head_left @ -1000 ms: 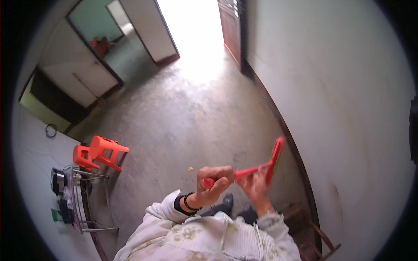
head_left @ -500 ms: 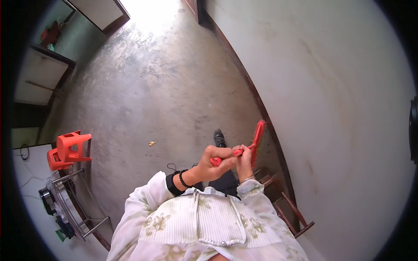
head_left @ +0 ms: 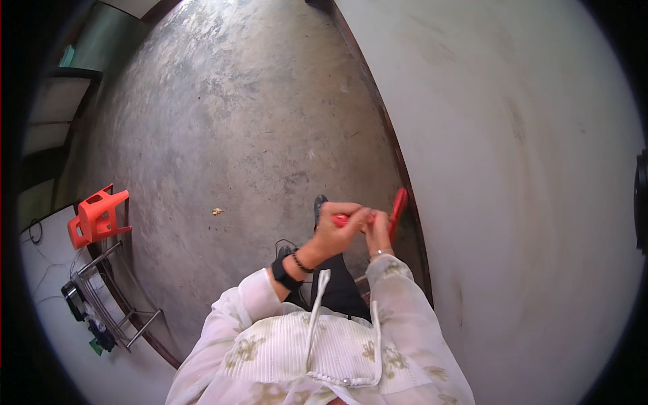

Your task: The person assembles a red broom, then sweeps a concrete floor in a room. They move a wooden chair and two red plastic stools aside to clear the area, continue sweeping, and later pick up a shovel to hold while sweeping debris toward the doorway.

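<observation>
Gripping the red broom, our left hand and right hand curl fingers around its handle; the next move likely calls for steady grips.

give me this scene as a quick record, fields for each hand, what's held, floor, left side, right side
left hand: closed around the broom, near the handle's end
right hand: closed on the handle, nearer the broom's head
held: one red broom, in both hands; whether its head touches anything is unclear
floor: grey, with a small yellowish scrap
left side: orange stools beside a metal frame
right side: pale wall, with brownish smudges
</observation>
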Demonstrator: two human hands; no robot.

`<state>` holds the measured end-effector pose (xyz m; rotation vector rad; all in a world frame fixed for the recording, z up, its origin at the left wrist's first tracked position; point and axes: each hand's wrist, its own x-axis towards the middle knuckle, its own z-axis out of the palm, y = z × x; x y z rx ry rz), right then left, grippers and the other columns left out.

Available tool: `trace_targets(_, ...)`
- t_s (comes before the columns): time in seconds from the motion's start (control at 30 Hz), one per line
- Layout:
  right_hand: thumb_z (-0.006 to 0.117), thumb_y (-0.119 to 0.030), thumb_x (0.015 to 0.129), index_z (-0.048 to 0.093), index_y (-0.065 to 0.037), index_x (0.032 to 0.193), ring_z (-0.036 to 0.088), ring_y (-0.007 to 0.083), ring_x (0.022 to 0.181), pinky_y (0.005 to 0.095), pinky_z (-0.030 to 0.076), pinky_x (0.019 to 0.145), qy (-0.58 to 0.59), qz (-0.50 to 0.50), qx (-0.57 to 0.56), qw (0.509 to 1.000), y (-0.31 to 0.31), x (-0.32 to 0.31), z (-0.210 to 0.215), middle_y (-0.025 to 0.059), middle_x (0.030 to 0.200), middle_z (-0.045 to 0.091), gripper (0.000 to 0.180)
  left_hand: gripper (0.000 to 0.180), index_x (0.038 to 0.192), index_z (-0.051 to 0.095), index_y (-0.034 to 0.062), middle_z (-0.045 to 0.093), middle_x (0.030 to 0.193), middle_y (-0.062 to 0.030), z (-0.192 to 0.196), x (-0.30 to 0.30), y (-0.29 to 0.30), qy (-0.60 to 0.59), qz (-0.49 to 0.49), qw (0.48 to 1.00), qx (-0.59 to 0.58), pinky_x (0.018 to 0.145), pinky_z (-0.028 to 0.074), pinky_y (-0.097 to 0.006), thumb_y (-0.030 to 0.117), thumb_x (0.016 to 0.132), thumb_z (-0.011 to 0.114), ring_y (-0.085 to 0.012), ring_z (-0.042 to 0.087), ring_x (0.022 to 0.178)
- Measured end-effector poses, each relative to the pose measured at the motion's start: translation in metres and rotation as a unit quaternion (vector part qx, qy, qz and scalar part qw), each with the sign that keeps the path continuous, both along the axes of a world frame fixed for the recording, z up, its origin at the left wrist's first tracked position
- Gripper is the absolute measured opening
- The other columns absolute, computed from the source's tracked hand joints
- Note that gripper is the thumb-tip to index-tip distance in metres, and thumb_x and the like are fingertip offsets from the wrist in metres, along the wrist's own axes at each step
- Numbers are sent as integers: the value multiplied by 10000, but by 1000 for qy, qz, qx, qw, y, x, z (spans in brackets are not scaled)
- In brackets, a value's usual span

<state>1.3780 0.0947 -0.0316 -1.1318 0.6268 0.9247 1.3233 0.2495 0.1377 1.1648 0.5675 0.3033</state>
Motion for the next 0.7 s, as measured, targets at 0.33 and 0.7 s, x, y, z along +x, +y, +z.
trace_targets(0.33,455,-84,782,331,-113,629,360,115,362,250,348,341,315,16,63,947,209,28,-38,-6,488,373,199,198,540,421,-17,422,521,-79,30,-25,72,-116,101,950,272,489,343,-294,-48,724,487,-208,405,451)
trace_targets(0.7,472,-144,867,373,-84,670,421,140,495,265,392,505,385,-75,249,886,146,-41,82,12,569,387,229,323,478,332,58,348,423,-26,114,-99,79,-274,66,942,180,361,302,-304,62,742,518,-177,331,328)
